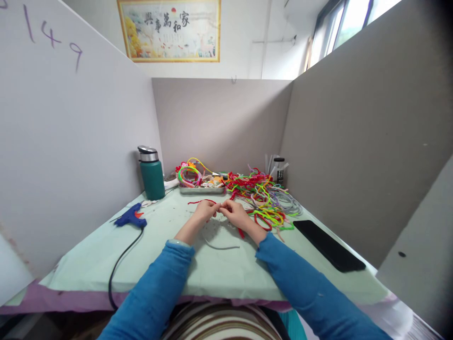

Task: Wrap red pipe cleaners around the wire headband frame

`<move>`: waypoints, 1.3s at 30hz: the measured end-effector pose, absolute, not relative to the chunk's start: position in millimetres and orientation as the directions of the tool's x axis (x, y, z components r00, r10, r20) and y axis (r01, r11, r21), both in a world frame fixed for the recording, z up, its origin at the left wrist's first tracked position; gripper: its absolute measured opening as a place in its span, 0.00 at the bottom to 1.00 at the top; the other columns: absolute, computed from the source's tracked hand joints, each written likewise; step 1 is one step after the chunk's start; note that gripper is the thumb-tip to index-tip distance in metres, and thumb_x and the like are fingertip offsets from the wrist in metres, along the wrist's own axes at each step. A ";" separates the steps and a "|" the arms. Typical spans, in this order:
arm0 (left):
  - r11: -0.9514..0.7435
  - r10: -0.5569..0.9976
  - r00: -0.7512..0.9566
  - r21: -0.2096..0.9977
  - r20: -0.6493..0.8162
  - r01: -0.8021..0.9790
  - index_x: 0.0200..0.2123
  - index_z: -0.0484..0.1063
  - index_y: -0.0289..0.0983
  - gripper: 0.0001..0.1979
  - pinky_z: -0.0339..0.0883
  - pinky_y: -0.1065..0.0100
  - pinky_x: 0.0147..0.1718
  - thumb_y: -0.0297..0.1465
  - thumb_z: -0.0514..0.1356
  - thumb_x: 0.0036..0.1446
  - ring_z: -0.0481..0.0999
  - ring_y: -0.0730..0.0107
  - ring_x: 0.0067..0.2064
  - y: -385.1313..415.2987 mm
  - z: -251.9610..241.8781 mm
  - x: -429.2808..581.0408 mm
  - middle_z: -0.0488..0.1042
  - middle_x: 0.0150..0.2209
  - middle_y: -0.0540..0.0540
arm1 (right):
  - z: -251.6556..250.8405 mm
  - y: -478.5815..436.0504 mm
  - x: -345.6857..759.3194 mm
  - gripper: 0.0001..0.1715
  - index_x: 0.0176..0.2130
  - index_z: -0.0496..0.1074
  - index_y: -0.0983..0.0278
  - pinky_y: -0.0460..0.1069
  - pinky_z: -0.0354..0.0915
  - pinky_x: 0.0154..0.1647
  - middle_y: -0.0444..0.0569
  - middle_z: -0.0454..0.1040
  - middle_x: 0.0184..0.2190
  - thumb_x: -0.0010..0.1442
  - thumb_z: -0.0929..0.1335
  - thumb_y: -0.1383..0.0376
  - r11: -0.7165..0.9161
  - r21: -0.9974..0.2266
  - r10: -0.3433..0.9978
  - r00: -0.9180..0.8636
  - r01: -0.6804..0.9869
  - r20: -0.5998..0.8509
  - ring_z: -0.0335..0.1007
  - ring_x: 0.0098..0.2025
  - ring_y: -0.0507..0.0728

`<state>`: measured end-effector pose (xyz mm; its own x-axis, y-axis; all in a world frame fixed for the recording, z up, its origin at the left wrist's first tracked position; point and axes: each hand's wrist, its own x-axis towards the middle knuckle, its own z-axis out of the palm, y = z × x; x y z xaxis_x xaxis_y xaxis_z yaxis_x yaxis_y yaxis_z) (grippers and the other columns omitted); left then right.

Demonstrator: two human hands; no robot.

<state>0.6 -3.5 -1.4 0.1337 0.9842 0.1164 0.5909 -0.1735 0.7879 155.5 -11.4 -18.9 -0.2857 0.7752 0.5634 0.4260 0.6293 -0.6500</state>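
My left hand (206, 210) is closed in a pinch above the middle of the table, and a red pipe cleaner (195, 202) sticks out from it to the left. My right hand (233, 211) meets it at the fingertips, also pinching. What sits between the right fingers is too small and covered to make out. Under the right wrist a short red fuzzy piece (241, 233) shows. A thin grey strand (222, 247) lies on the cloth nearer to me. Just beyond the right hand spreads a tangled heap of coloured pipe cleaners (262, 189).
A metal tray (201, 191) with small pieces and looped pipe cleaners stands at the back. On the left are a green bottle (152, 179) and a blue glue gun (130, 217) with its cord. A black phone-like slab (328, 245) lies right. Grey partitions (222, 123) enclose the table.
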 end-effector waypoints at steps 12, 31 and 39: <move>-0.219 0.974 0.087 0.771 0.209 0.598 0.29 0.73 0.32 0.18 0.55 0.75 0.14 0.41 0.53 0.53 0.62 0.80 0.14 -7.3 4.7 2.8 0.74 0.26 0.46 | -23.3 -3.6 156.7 0.11 0.27 0.67 0.66 0.44 0.54 0.25 0.43 0.68 0.22 0.54 0.64 0.61 0.585 -0.684 0.807 -0.232 0.436 0.542 0.61 0.24 0.50; -0.278 0.959 0.126 0.776 0.252 0.566 0.39 0.78 0.34 0.15 0.59 0.76 0.19 0.34 0.58 0.50 0.63 0.81 0.18 -15.5 12.6 6.7 0.78 0.34 0.45 | -23.1 -1.1 158.9 0.10 0.27 0.67 0.65 0.44 0.55 0.26 0.43 0.68 0.22 0.54 0.64 0.60 0.553 -0.703 0.828 -0.199 0.447 0.524 0.61 0.25 0.50; -0.275 0.961 0.181 0.776 0.208 0.567 0.40 0.77 0.33 0.15 0.58 0.75 0.17 0.29 0.57 0.50 0.62 0.82 0.16 -16.9 13.5 6.9 0.78 0.35 0.44 | -22.0 -3.3 159.2 0.09 0.26 0.67 0.65 0.44 0.55 0.26 0.43 0.68 0.22 0.53 0.64 0.61 0.558 -0.697 0.823 -0.196 0.450 0.533 0.61 0.25 0.50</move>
<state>6.9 -16.9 13.5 0.1815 0.9610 0.2085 0.5668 -0.2755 0.7764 159.2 -3.3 -22.0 -0.1961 0.8231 0.5329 0.4505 0.5583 -0.6967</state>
